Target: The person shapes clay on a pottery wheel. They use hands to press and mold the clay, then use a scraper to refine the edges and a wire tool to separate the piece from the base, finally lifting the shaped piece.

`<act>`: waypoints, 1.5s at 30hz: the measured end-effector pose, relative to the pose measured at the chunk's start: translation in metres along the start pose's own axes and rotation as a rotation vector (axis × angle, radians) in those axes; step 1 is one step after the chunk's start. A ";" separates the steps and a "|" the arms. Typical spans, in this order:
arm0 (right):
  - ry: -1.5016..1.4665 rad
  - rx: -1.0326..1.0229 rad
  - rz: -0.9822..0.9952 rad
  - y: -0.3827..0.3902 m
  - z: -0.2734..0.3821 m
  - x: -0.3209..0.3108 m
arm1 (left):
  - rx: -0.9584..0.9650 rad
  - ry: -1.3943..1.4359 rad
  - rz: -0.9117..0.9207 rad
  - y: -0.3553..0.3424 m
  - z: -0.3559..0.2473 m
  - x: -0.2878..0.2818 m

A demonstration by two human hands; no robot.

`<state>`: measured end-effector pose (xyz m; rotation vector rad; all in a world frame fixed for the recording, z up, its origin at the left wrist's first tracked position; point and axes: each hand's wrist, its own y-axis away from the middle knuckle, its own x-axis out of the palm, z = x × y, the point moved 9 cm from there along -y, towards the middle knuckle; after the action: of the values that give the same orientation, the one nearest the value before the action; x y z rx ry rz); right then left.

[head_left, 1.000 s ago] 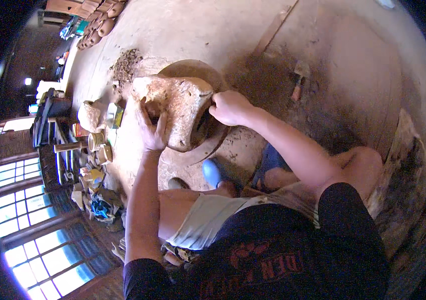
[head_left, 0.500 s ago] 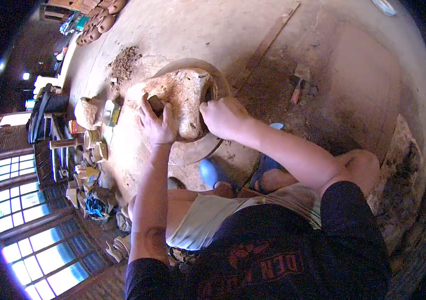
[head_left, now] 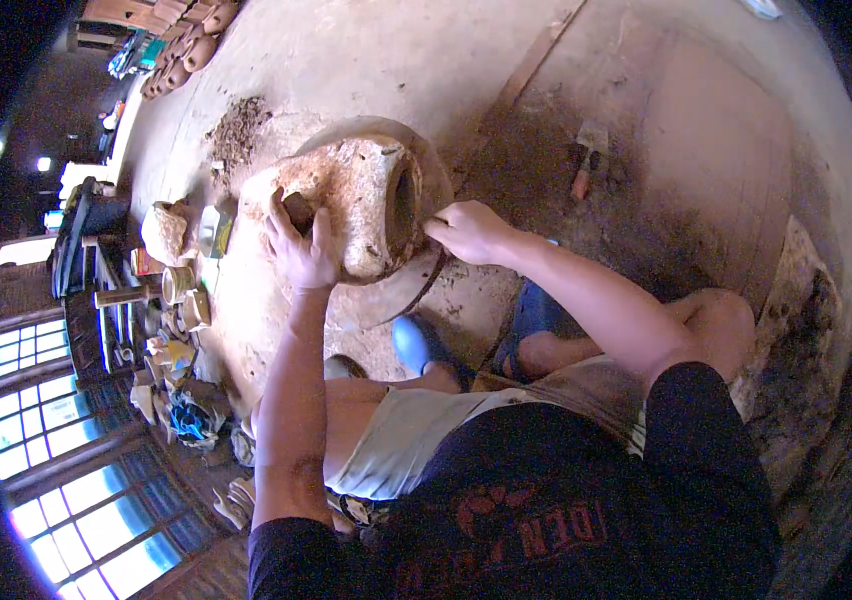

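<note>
Fingers of the left hand [head_left: 306, 258] spread, thumb apart, straddling a dark hole in a pale, rough, hollow block [head_left: 364, 200]. Right hand [head_left: 473, 233] has its fingers curled in, just beside the block's wide right-hand opening; pinching anything or not, cannot tell. Block sits left of frame centre on a round disc [head_left: 434, 172], whose rim shows above and right. Left side tight: pale lump [head_left: 164, 233] and boxy tin [head_left: 214, 232] near the block. Blue shoe [head_left: 414, 342] near the disc's lower edge. Widest room upper right: floor [head_left: 716, 130] runs on past a trowel [head_left: 587, 160].
</note>
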<state>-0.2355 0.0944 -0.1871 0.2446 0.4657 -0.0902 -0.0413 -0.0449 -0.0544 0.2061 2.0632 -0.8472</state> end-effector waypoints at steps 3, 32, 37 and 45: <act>0.063 -0.052 -0.055 -0.008 0.002 0.007 | 0.018 0.042 -0.018 -0.001 -0.002 0.000; -1.732 -0.106 0.094 -0.014 0.065 -0.044 | 0.054 0.089 0.114 -0.012 -0.011 -0.003; -1.369 0.021 -0.044 0.000 0.019 -0.055 | 0.077 0.214 0.056 -0.013 -0.008 -0.007; -1.122 0.149 -0.028 0.009 0.010 -0.027 | 0.130 0.140 0.090 -0.021 0.010 -0.003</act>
<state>-0.2538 0.1016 -0.1642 0.2938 -0.6560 -0.2687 -0.0420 -0.0660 -0.0457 0.4366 2.1122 -0.9347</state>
